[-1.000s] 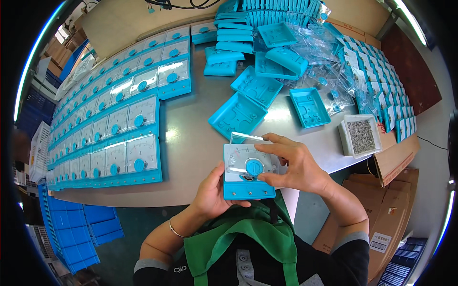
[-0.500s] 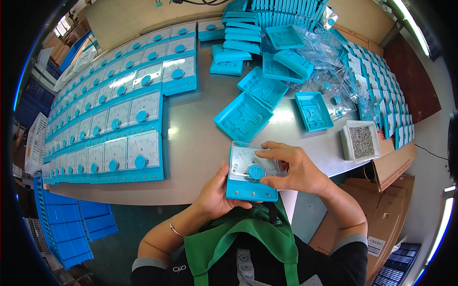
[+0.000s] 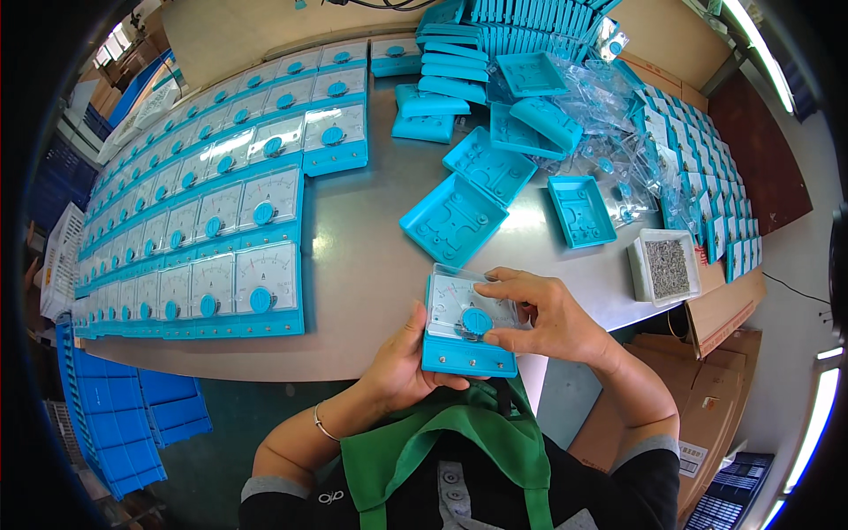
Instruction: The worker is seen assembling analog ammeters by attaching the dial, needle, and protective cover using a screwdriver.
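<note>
Meter [image 3: 468,355], clamped along its left side by left grip [image 3: 399,358], with clear cover [image 3: 449,305] over it, just right of that grip, clasped by right grip [image 3: 555,320], perhaps liable to slip or sit crooked from uneven pressing.

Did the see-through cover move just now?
Yes. Against the blue base, the see-through cover has come down, and its blue knob sits nearer the base's front screws.

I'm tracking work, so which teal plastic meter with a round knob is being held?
The rectangular teal plastic meter at lower centre, in the left hand, right hand on its clear cover; the other meters sit in rows.
</note>
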Demonstrator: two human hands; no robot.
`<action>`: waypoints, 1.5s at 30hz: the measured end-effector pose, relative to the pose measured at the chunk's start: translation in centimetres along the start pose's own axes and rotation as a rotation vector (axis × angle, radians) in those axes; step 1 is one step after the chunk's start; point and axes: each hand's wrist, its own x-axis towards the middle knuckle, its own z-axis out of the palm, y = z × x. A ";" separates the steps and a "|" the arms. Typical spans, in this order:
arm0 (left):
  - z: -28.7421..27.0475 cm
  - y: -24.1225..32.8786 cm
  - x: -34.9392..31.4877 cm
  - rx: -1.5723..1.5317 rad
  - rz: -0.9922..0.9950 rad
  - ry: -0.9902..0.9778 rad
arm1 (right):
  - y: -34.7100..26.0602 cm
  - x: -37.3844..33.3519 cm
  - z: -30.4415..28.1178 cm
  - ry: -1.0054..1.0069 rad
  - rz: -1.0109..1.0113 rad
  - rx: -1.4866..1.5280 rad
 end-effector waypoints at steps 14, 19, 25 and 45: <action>1.8 -0.8 -0.5 0.445 0.148 0.119 | 0.1 -1.9 1.4 0.118 -0.316 -0.414; 2.1 -0.2 -0.7 0.432 0.194 0.121 | 1.0 -3.1 1.4 0.354 -0.165 0.001; 2.5 -0.3 -1.2 0.387 0.176 0.049 | 2.7 -3.1 4.5 -0.060 0.332 0.650; 2.6 0.1 -2.0 0.314 0.049 0.089 | 3.7 -4.2 7.8 0.167 -0.025 0.612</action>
